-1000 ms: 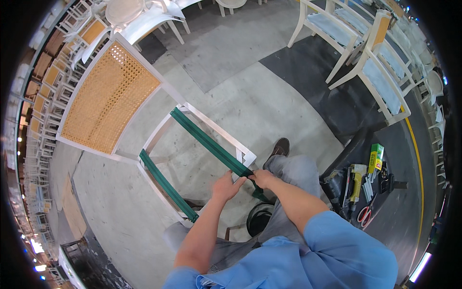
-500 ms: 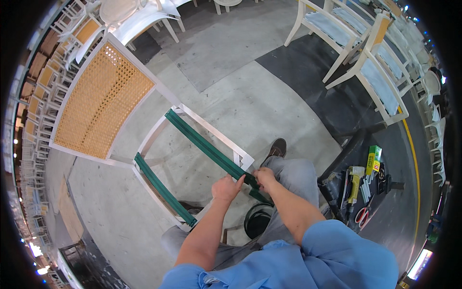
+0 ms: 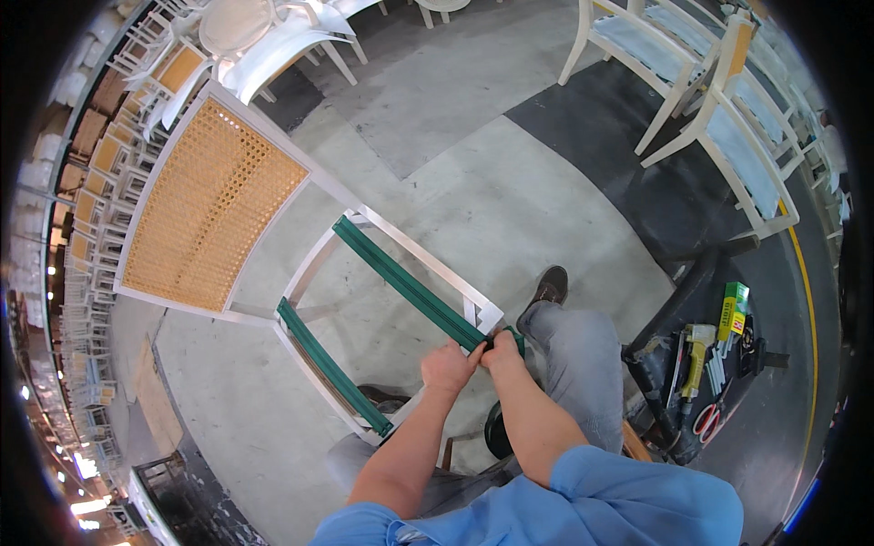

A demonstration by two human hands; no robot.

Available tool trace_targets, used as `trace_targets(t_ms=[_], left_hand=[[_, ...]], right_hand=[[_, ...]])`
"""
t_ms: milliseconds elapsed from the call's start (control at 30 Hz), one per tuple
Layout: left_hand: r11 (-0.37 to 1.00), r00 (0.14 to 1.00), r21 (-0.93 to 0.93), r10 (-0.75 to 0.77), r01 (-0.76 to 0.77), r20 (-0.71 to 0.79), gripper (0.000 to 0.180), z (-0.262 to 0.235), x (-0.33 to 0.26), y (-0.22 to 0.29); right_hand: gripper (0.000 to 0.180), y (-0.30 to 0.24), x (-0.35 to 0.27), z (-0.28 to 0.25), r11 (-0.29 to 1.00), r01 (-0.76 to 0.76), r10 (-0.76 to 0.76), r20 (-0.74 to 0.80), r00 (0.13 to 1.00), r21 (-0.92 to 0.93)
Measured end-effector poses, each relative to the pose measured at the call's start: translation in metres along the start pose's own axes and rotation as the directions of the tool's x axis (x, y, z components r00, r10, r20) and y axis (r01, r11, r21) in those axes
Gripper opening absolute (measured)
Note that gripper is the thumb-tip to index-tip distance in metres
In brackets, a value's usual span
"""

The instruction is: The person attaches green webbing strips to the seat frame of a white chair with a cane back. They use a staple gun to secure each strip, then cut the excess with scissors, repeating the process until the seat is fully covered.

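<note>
A white chair frame (image 3: 428, 250) with a woven cane back (image 3: 214, 205) lies in front of me, its seat open. A dark green webbing strap (image 3: 405, 280) runs along the right side of the seat. A second green strap (image 3: 332, 369) runs along the left side. My left hand (image 3: 448, 369) is closed at the near end of the right strap, thumb against it. Beside it, almost touching, my right hand (image 3: 501, 352) grips the strap's loose end at the frame's near corner. The fingertips are partly hidden. A dark green roll (image 3: 497, 431) shows partly below my right forearm.
At right, a black stand (image 3: 660, 364) carries a yellow-bodied staple gun (image 3: 697, 359), a green-and-yellow box (image 3: 733, 309), pale staple strips (image 3: 717, 369) and red-handled scissors (image 3: 707, 422). White chairs with pale blue seats (image 3: 746, 182) stand at the far right. More chairs (image 3: 264, 41) line the far left.
My right hand has come in closer to my left at the strap's near end, and the loose tail hangs less visibly. The whole view has shifted slightly, moving the scene right and down.
</note>
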State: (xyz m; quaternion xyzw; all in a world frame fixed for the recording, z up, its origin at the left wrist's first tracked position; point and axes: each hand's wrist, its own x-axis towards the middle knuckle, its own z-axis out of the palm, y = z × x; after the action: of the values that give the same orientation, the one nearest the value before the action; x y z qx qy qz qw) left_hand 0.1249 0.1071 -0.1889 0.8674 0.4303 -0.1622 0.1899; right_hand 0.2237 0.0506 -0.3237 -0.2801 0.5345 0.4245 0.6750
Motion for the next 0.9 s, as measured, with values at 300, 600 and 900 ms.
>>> trace_targets(t_ms=[300,600,900], left_hand=[[0.986,0.994,-0.128,0.102,-0.106,-0.036,0.067,0.006,0.006,-0.004],[0.963,0.973,-0.187,0.166,-0.195,-0.162,0.044,0.02,0.01,-0.011],[0.97,0.997,-0.232,0.071,-0.076,-0.028,0.037,0.024,0.021,-0.009]], right_hand=[[0.028,-0.004,0.125,-0.034,0.986,0.002,0.001,0.018,1.0,-0.167],[0.04,0.011,0.094,-0.004,0.97,0.059,-0.083,-0.095,0.992,-0.234],[0.043,0.027,0.135,-0.002,0.983,0.02,-0.031,-0.061,0.998,-0.18]])
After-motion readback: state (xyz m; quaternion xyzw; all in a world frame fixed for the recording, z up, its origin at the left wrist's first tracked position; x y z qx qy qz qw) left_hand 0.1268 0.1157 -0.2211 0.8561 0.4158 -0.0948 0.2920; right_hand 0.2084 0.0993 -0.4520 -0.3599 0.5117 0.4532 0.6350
